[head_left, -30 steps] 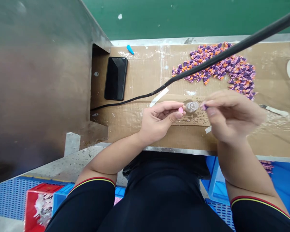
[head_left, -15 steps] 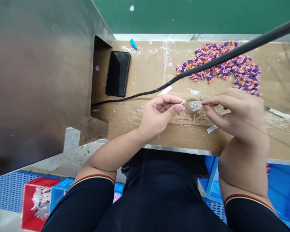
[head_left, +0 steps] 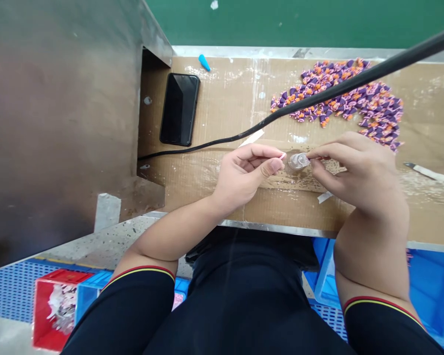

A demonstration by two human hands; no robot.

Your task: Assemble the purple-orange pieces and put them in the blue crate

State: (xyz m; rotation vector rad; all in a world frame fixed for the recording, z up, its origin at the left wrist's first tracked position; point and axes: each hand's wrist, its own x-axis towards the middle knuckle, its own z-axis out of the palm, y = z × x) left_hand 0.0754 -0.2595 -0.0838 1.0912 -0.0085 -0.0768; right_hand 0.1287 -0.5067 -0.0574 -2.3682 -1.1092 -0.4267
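My left hand (head_left: 240,175) pinches a pink piece (head_left: 282,156) left of the clear pot (head_left: 296,162); my right hand (head_left: 362,170), thumb near finger at its right, hold unclear; I should keep 2 steady wrists

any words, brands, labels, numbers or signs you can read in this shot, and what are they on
None can be read.
Phone: screen dark, no lettering visible.
White-handled tool: any marking is too small to read.
Clear container: any print is too small to tell.
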